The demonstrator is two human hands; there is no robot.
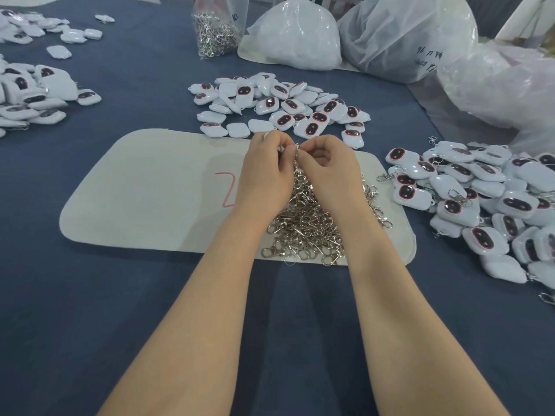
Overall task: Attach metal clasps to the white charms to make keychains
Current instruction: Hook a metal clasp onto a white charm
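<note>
Blue tablecloth (150, 94) holds a white mat (144, 187) marked 2, where fingers (304, 159) of left hand (264, 172) and right hand (330, 169) pinch a clasp (296, 147).

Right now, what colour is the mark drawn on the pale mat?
Red; the mark shows best in the head view.

We count two hands (264, 172) (330, 169), one mat (144, 190), one loose heap of metal clasps (306, 223), one bag of clasps (214, 28), four heaps of white charms (279, 106) (480, 202) (33, 97) (36, 25).
</note>
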